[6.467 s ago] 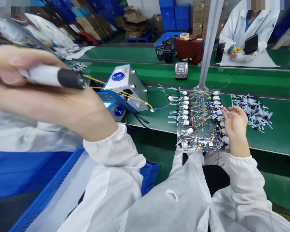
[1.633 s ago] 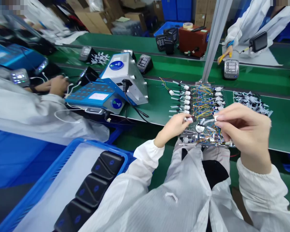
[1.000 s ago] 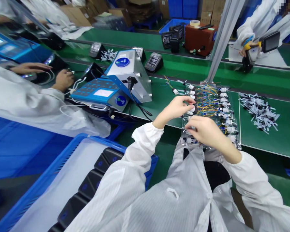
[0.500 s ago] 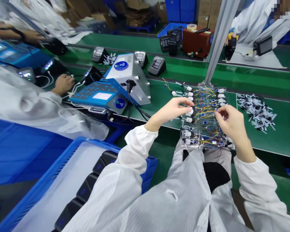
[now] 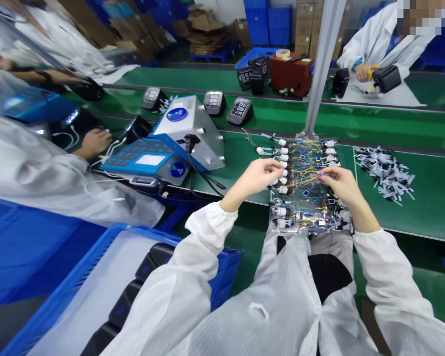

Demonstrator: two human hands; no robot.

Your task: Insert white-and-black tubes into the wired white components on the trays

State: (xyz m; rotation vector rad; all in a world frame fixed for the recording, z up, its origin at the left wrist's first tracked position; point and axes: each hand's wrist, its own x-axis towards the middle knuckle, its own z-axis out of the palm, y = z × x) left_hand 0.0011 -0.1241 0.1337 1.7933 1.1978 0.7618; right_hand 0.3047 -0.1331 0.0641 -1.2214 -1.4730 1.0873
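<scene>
My left hand [image 5: 258, 177] is closed, with thumb and fingertips pinching a small white cylindrical part with a black end [image 5: 277, 182] at the left of the tray. From there, yellow and orange wires [image 5: 300, 174] stretch across to my right hand [image 5: 340, 182]. That hand is also closed, its thumb and forefinger pinched on the wires' far end near a small blue piece. Under both hands lies a clear plastic tray [image 5: 300, 201], bearing rows of similar wired white cylinders [image 5: 282, 211]. Exactly what sits between the fingertips is partly hidden.
A pile of black-and-white strips [image 5: 385, 173] lies to the right. A metal post [image 5: 322, 64] rises behind the tray. Blue-grey test machines [image 5: 193, 131] and display units [image 5: 240, 111] stand left. A blue crate [image 5: 107, 242] holds black devices. Co-workers' hands [image 5: 96, 142] work nearby.
My view has shifted slightly. Both hands stay at the wires, the left a little lower along its row. Across the bench, a co-worker's hand has moved to the black device on the right.
</scene>
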